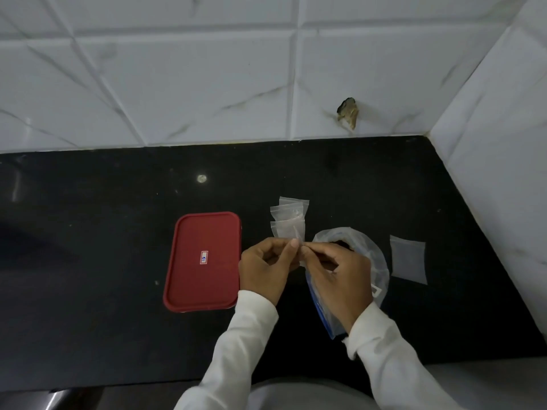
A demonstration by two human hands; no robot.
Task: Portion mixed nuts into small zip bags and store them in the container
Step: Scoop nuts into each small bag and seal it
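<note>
A small clear zip bag [289, 232] stands upright between my two hands above the black counter. My left hand [266, 267] pinches its lower edge with thumb and fingers, and my right hand [334, 273] pinches the same edge from the other side. Behind it more small clear bags [291, 207] fan upward; whether they are held or lying flat is unclear. Under my right hand lies a large clear bag [376, 261] with a blue zip strip, its mouth open and dark nuts just visible inside. A container with a red lid [204, 261] sits shut to the left.
One more small empty zip bag [408, 258] lies flat on the counter [88, 232] to the right. White tiled walls close the back and the right side. A chipped hole [347, 112] marks the back wall. The counter's front edge runs below my sleeves.
</note>
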